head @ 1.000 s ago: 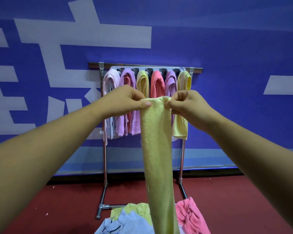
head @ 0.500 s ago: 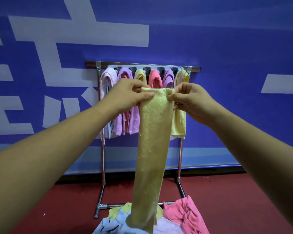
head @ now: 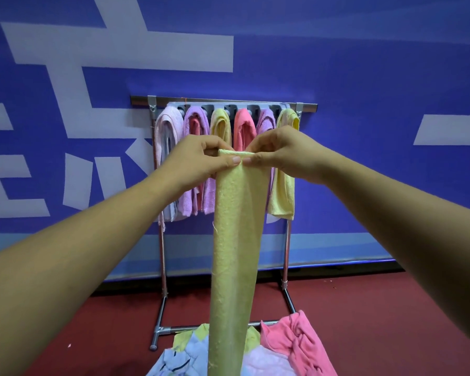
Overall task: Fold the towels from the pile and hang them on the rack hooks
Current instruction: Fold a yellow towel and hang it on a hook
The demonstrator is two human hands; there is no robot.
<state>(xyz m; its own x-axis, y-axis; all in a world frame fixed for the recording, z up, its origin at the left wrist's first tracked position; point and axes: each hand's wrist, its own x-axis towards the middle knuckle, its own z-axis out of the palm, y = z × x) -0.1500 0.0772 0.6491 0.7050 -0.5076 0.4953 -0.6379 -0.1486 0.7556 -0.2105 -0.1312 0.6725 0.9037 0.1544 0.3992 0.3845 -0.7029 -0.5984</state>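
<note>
Head view: a person's two bare arms reach forward toward a metal rack [head: 162, 256] standing against a blue wall [head: 364, 77] with white markings.
Left hand [head: 198, 161]: pinches the top edge of a yellow towel [head: 236, 240], thumb on the near face, fingers curled behind.
Right hand [head: 281, 153]: pinches the same top edge, its thumb tip just beside the left thumb tip.
Yellow towel: folded into a long narrow strip, held up in front of the rack, hanging straight down past the bottom of the frame.
Rack hooks: six towels already hang in a row, from left to right pale pink [head: 168, 137], purple over pink [head: 194, 126], yellow [head: 220, 126], coral [head: 243, 128], purple [head: 266, 122], yellow [head: 282, 196].
Pile [head: 296, 346]: loose towels on the red floor [head: 391, 321] at the rack's foot, with pink, light blue, lilac and yellow-green cloth showing, partly hidden behind the hanging strip.
</note>
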